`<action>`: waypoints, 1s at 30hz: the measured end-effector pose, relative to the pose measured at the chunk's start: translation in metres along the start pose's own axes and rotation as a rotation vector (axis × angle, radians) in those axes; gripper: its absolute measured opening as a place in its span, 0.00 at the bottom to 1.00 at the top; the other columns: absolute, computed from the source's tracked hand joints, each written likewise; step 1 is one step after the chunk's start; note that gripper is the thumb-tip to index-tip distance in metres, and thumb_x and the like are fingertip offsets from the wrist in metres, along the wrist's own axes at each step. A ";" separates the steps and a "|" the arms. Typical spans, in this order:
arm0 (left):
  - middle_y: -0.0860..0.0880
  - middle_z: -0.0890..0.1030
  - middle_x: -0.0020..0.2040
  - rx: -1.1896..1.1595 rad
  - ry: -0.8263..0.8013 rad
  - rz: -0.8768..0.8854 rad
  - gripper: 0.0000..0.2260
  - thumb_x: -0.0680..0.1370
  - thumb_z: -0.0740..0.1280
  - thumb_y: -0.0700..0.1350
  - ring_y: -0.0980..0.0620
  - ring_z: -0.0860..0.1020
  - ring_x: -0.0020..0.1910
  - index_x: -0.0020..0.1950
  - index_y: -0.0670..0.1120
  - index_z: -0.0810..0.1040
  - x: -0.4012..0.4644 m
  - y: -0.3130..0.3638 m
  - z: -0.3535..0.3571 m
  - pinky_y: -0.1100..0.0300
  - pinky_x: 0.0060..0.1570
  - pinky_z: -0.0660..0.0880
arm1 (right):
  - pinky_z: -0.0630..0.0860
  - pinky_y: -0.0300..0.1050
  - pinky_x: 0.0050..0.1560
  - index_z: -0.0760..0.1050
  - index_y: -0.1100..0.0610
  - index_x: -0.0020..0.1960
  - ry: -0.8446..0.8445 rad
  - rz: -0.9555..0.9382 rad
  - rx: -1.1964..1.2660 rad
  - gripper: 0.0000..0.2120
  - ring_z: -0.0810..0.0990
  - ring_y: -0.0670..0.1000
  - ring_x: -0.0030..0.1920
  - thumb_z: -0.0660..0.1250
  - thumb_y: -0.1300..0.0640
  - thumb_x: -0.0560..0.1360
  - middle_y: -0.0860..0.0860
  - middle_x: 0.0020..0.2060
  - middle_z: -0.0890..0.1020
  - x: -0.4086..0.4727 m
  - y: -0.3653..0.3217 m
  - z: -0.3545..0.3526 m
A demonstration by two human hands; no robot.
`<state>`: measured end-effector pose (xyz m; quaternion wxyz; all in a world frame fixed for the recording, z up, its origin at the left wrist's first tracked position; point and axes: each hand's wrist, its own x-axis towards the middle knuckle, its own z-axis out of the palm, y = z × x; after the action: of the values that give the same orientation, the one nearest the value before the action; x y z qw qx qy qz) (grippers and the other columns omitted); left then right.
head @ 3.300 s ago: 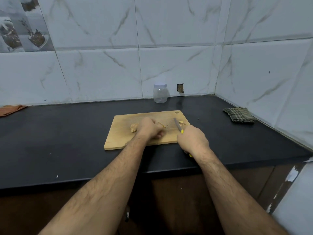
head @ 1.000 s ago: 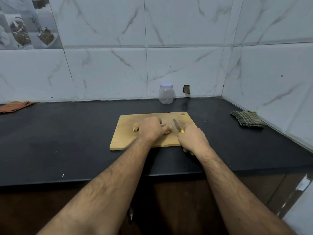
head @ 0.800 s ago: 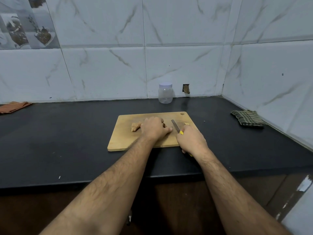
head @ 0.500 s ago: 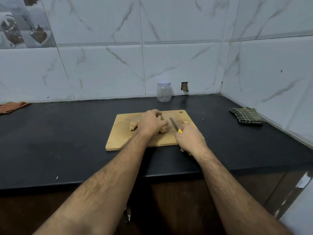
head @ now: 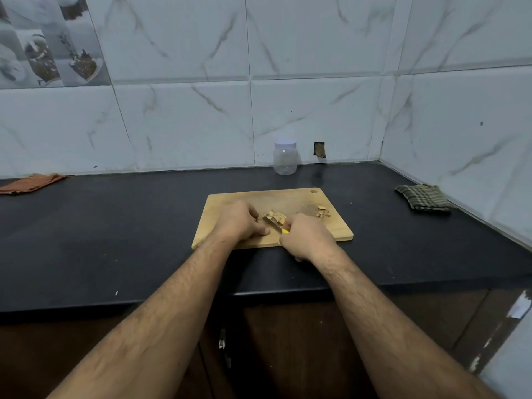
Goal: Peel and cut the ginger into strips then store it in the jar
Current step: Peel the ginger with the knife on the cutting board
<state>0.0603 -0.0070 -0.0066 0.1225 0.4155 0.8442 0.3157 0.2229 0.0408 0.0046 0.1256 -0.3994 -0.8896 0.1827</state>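
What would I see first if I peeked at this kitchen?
Two hands on a wooden board in the middle of the black counter. The right hand holds a knife against cut ginger; the left hand rests beside it. A lidded jar stands by the wall.

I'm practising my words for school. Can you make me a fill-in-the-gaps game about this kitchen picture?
1. The right hand holds a knife with a ____ handle.
2. The ginger lies on a wooden ____.
3. The jar by the wall has its lid ____.

Missing words: yellow; cutting board; on
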 end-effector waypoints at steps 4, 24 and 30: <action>0.50 0.82 0.44 0.010 0.017 0.026 0.22 0.66 0.82 0.50 0.51 0.78 0.41 0.57 0.47 0.81 -0.002 0.002 0.004 0.61 0.39 0.70 | 0.80 0.48 0.43 0.75 0.53 0.53 0.003 0.002 0.031 0.09 0.81 0.56 0.40 0.59 0.60 0.74 0.51 0.41 0.79 -0.003 -0.002 0.005; 0.51 0.74 0.31 -0.146 -0.119 -0.072 0.05 0.78 0.71 0.45 0.54 0.67 0.28 0.49 0.46 0.85 -0.006 0.008 -0.007 0.62 0.29 0.63 | 0.81 0.50 0.42 0.76 0.53 0.54 0.001 0.005 0.077 0.09 0.82 0.54 0.41 0.61 0.60 0.76 0.50 0.42 0.80 -0.007 -0.006 0.011; 0.50 0.74 0.30 -0.224 -0.138 -0.124 0.05 0.77 0.73 0.46 0.53 0.64 0.27 0.44 0.46 0.85 -0.004 0.007 -0.008 0.62 0.28 0.62 | 0.73 0.47 0.44 0.75 0.55 0.58 0.084 -0.009 0.051 0.11 0.75 0.54 0.46 0.59 0.59 0.78 0.52 0.48 0.80 -0.004 -0.011 0.007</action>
<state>0.0635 -0.0110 0.0034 0.2450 0.3673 0.8173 0.3702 0.2156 0.0294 0.0025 0.1737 -0.3993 -0.8804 0.1877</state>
